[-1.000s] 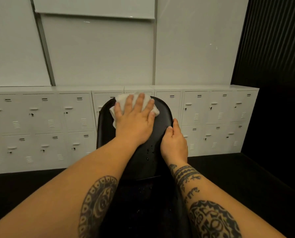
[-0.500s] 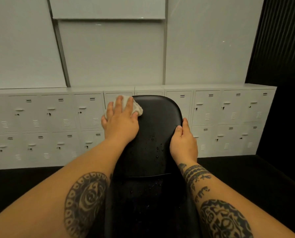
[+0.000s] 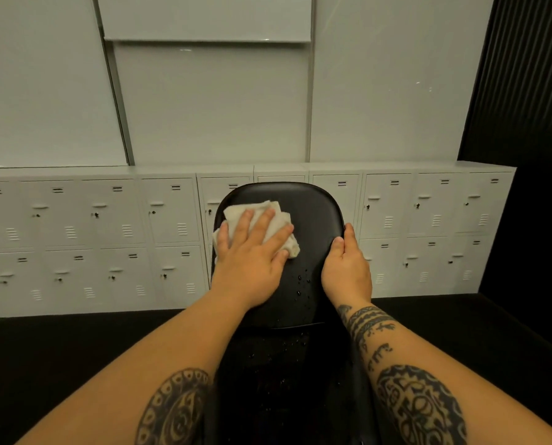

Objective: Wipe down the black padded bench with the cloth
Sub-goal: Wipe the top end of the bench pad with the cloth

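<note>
Cloth (image 3: 269,220), white and crumpled, lies on the far-left part of the black padded surface (image 3: 313,216), one fold spilling just over the left edge. My left hand (image 3: 252,255) presses flat on top of it, fingers (image 3: 266,224) spread wide and straight, so the cloth is pinned under the palm rather than gripped. My right hand (image 3: 346,268) sits at the right edge of the same pad, thumb lying on top and the other fingers curled down around the rim (their tips are hidden beneath it), clasping the padding itself. Between my two hands, toward the near end of this pad, small water droplets (image 3: 302,289) bead on the black covering, and more speckle the darker pad section nearer to me. Both forearms carry dark patterned tattoos. Beyond the far edge stands a row of pale grey lockers (image 3: 114,232) against a panelled wall (image 3: 210,101), with black flooring (image 3: 59,348) on either side.
</note>
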`<control>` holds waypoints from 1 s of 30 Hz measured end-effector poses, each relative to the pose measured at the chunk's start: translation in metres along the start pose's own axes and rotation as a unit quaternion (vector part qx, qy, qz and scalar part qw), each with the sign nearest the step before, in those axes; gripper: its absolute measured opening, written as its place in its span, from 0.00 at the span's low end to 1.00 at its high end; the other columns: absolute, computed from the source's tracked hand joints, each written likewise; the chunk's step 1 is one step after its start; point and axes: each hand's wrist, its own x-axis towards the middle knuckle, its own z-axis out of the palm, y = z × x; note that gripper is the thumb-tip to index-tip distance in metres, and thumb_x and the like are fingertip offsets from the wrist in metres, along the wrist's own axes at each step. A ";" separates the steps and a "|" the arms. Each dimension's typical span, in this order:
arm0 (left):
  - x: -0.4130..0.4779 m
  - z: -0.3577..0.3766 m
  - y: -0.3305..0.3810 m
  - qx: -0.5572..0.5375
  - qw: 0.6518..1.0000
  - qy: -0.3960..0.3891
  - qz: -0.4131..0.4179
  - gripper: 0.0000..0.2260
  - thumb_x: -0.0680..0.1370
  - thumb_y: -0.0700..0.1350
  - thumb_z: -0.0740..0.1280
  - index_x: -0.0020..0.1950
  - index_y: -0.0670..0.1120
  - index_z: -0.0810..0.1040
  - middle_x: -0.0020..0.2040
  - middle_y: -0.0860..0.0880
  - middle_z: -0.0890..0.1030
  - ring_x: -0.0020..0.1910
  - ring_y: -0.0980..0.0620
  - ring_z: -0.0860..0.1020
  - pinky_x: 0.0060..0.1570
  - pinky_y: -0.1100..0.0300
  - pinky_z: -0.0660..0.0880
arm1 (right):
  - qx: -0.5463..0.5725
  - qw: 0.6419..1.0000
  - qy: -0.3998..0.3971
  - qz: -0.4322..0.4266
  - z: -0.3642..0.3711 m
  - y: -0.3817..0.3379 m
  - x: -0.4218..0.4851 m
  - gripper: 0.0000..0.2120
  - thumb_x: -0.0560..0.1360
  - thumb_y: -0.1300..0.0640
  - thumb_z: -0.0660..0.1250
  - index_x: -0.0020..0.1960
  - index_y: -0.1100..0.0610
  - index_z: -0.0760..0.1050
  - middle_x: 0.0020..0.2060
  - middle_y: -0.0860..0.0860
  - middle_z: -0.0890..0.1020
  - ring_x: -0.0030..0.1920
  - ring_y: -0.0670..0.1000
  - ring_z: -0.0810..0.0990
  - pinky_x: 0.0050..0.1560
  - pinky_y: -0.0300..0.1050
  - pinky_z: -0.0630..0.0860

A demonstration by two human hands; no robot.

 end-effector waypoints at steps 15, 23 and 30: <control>0.048 -0.010 -0.022 -0.094 0.976 0.005 -0.197 0.22 0.84 0.59 0.52 0.80 0.66 0.55 0.83 0.53 0.48 0.81 0.40 0.49 0.75 0.32 0.54 | 0.105 0.994 -0.020 0.004 -0.005 0.010 0.009 0.23 0.84 0.43 0.52 0.79 0.41 0.58 0.70 0.49 0.73 0.58 0.48 0.72 0.62 0.47 0.70; 0.026 -0.007 -0.012 0.019 1.000 -0.001 -0.023 0.24 0.83 0.61 0.44 0.81 0.65 0.53 0.84 0.57 0.48 0.83 0.47 0.42 0.76 0.35 0.39 | 0.117 0.993 -0.006 0.009 -0.003 0.010 0.009 0.23 0.84 0.43 0.54 0.78 0.41 0.61 0.71 0.47 0.73 0.66 0.52 0.73 0.64 0.47 0.69; -0.043 -0.001 -0.028 -0.003 0.999 -0.047 0.013 0.26 0.81 0.63 0.41 0.81 0.68 0.51 0.84 0.59 0.44 0.82 0.51 0.38 0.78 0.40 0.39 | 0.115 0.993 -0.010 0.005 -0.006 0.006 0.003 0.23 0.84 0.44 0.54 0.78 0.43 0.61 0.71 0.49 0.74 0.61 0.50 0.74 0.64 0.45 0.69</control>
